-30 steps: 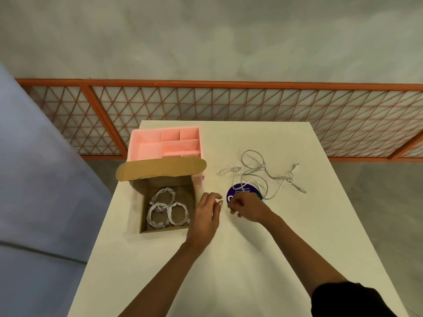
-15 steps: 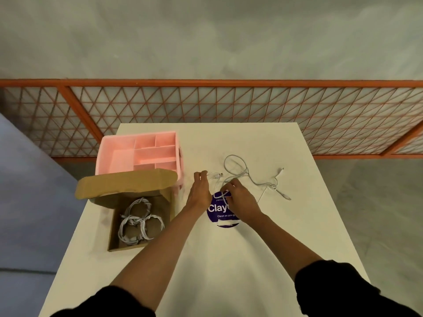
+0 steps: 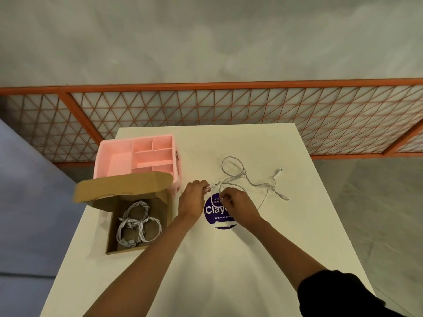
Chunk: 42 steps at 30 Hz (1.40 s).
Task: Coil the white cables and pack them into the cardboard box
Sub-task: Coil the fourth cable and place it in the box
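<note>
loose white cable [image 3: 247, 181]: sprawled on table | cardboard box [image 3: 128, 225]: open, holding coiled cables [image 3: 137, 223]

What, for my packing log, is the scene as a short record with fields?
Loose cables: tangled, uncoiled on the table
Left hand: pinches one end of the loose cables
Right hand: grips the loose cables above the purple sticker
Box: open, flap up
Coiled cables: lying in the box
</note>
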Available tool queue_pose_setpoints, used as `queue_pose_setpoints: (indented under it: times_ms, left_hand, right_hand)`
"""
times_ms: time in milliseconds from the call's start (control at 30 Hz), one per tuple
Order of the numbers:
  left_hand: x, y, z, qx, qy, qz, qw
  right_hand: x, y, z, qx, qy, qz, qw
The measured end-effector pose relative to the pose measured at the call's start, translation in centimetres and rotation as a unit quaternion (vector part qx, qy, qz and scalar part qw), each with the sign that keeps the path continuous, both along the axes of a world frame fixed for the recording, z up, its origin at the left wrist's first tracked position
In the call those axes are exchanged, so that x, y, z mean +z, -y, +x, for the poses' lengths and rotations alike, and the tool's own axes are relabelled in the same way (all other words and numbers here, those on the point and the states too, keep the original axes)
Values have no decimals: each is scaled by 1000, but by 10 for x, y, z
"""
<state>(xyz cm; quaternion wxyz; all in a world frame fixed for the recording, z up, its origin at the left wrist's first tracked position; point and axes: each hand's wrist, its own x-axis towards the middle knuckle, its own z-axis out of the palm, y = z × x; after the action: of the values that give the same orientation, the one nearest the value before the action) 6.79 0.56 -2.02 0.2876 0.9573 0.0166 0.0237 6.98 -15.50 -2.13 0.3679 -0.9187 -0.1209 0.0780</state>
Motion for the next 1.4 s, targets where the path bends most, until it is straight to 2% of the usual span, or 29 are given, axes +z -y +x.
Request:
queue_pose_setpoints:
  times_ms: [167,333,433,567,700,767,867,900,1000,1033,1067,1200,1267,1400]
  left_hand:
    - [34,5,-22,-47,49,-7,998]
    - [71,14,-47,-68,106,-26,992]
    - [94,14,-67,-65,139,-28,988]
    - [119,9,-90,-55,151,-73,984]
    - [135,2,-113,-57,130,-183,973]
    - [143,1,-124,-64,100,-280,953]
    - [152,3,-139,-41,54,-431,900]
    - [153,5,-145,-29,35,-496,867]
    - [151,11,-160,-15,-23,-677,736]
    - [151,11,-165,-17,-35,-693,719]
    - [151,10,-169,-22,-43,-696,717]
    - [154,6,-184,-64,-72,-657,747]
    - [160,5,-188,-86,-96,-647,751]
    - [171,1,-189,-122,-92,-697,700]
  right_hand:
    - [25,7,-12,-73,40,89,993]
    - [62,11,-25,-47,149,129,979]
    - [86,15,-37,-39,169,136,975]
    - [122,26,-57,11,172,123,977]
    - [153,32,-78,66,74,194,976]
    - [163,33,-88,90,26,260,961]
    - [170,33,-98,101,-17,333,937]
    - [171,32,-101,98,-25,341,934]
    - [171,28,-108,85,-35,355,930]
    - [172,26,-109,84,-37,359,929]
    - [174,24,-112,85,-38,364,927]
    - [182,18,-118,72,3,331,941]
    - [184,14,-118,58,22,315,947]
    - [181,4,-118,39,61,266,961]
